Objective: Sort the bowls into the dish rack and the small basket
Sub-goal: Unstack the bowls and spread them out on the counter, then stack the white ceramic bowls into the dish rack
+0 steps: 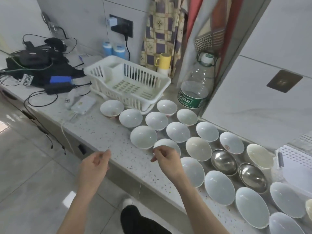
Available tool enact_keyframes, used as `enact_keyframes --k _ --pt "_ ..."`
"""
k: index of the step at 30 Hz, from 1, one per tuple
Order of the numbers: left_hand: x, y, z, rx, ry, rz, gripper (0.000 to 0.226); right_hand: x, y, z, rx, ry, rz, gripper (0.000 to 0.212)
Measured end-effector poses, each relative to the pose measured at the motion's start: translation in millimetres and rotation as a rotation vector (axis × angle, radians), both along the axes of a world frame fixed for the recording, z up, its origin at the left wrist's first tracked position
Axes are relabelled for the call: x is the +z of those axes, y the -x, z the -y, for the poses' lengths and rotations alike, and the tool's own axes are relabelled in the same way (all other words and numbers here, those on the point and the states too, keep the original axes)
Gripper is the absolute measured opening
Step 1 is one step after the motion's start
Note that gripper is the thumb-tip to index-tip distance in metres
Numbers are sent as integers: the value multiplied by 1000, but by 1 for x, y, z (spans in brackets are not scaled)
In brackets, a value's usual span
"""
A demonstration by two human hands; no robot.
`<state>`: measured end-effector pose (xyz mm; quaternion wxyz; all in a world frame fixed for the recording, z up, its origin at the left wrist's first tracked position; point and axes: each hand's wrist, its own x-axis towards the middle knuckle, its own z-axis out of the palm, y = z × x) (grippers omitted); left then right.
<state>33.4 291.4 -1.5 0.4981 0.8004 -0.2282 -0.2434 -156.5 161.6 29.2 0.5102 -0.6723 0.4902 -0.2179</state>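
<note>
Several white ceramic bowls lie spread over the speckled counter [108, 137], among them a white bowl [143, 139] near the front edge and a cream bowl [198, 148]. Two steel bowls [223, 161] [252, 177] sit among them. A white plastic dish rack [130, 81] stands behind the bowls and holds nothing. A white perforated basket [297, 164] shows at the right edge. My left hand [94, 166] hovers over the counter's front edge, fingers loosely curled, holding nothing. My right hand [166, 160] hangs over a partly hidden white bowl [167, 143], fingers pinched; whether it touches the rim is unclear.
Black electronics and tangled cables [33, 65] fill the counter's left end, with a white power bank [82, 103] beside them. A large clear water bottle [195, 85] and a yellow cup [163, 62] stand behind the rack. A white cabinet [261, 81] rises on the right.
</note>
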Motion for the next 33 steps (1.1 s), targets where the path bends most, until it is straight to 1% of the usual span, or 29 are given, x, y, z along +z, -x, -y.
enact_keyframes --k 1,3,5,6,10,15,17,20,22,25,26,28,30,33 --pt "0 -9 10 -5 8 -61 22 -1 -14 5 -13 -42 31 25" --pt "0 -28 31 -77 -19 -142 13 -4 -45 14 -60 -196 161 21" --pt "-2 -51 47 -170 -75 -148 10 -8 -78 23 -91 -354 288 18" --pt "-2 -64 53 -194 -100 -139 10 -10 -95 28 -98 -403 313 18" --pt "5 -126 73 -206 -163 -108 13 -13 -158 49 -105 -469 341 16" --pt "13 -191 102 -137 -174 -106 12 -9 -210 77 -56 -518 311 17" --pt "11 -206 112 -125 -184 -112 13 -7 -225 87 -51 -598 361 16" --pt "2 -221 127 -143 -237 -109 19 -7 -241 95 -87 -792 468 17" --pt "-5 -229 139 -118 -259 -191 26 -11 -249 95 -101 -892 478 21" --pt "-19 -244 158 -88 -300 -347 40 -24 -260 87 -97 -999 408 29" --pt "-24 -250 164 -93 -310 -385 44 -30 -264 83 -122 -1038 386 30" --pt "-32 -261 176 -131 -334 -447 55 -43 -273 77 -258 -1143 395 31" --pt "-38 -270 188 -197 -360 -490 65 -55 -281 72 -483 -1225 479 28" --pt "-42 -283 201 -318 -406 -495 77 -67 -295 68 -787 -1231 584 33"
